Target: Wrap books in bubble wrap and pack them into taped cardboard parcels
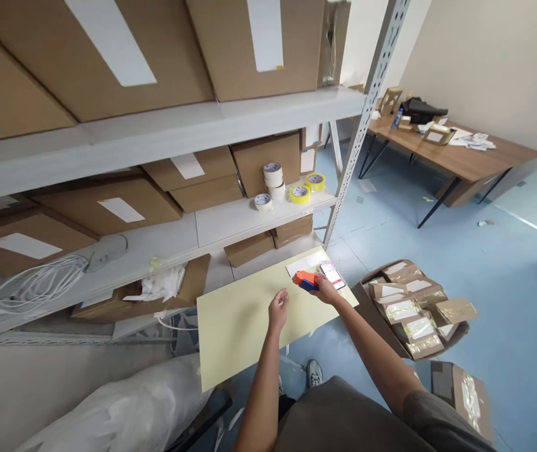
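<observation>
My right hand (325,290) is closed around an orange and blue handheld tool (306,280), above the right part of a pale yellow board (235,326). I cannot make out the tool's exact kind. Right beside that hand lies a phone (333,275) with a lit screen. Under and behind the tool is a white sheet of paper (306,261) on the board. My left hand (278,309) hovers over the middle of the board, its fingers loosely curled and nothing visible in them.
Ahead stands a metal shelf (164,138) with cardboard boxes, tape rolls (300,194) and a coiled white cable (44,282). To the right, a large carton (381,320) holds several taped parcels, and another box (461,395) sits on the floor. A wooden table (499,157) stands farther back.
</observation>
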A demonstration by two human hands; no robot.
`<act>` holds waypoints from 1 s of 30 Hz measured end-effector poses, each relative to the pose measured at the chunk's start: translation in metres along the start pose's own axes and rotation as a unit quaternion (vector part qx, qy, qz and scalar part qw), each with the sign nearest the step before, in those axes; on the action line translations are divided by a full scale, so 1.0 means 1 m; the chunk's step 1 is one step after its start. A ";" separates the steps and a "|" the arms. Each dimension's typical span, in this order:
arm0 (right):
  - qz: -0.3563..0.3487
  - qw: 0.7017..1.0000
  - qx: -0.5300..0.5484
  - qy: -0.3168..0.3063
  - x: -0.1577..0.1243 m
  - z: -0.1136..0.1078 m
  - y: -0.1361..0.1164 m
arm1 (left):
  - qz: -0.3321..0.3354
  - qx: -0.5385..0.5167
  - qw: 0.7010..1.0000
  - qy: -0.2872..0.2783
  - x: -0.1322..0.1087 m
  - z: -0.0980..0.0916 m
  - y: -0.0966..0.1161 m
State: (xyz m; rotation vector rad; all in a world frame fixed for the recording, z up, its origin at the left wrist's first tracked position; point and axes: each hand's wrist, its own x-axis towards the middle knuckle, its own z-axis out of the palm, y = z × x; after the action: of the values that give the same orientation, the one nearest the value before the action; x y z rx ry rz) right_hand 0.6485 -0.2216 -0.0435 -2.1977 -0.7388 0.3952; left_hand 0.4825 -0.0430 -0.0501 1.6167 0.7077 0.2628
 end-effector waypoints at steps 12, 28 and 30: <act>-0.285 0.958 0.035 -0.015 0.006 -0.050 -0.168 | 0.256 0.022 0.964 -0.075 0.001 -0.137 0.176; -0.271 0.961 0.045 0.006 0.017 -0.039 -0.224 | 0.246 -0.028 0.966 -0.079 0.013 -0.180 0.203; -0.280 0.959 0.049 0.002 0.026 -0.044 -0.220 | 0.242 -0.010 0.969 -0.049 0.019 -0.176 0.210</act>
State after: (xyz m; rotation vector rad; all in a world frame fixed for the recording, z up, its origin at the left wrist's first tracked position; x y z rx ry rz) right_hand 0.6062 -0.1128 0.1502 -1.7936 -1.2613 0.1331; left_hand 0.4617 0.1069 0.1787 1.7535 0.2236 0.5351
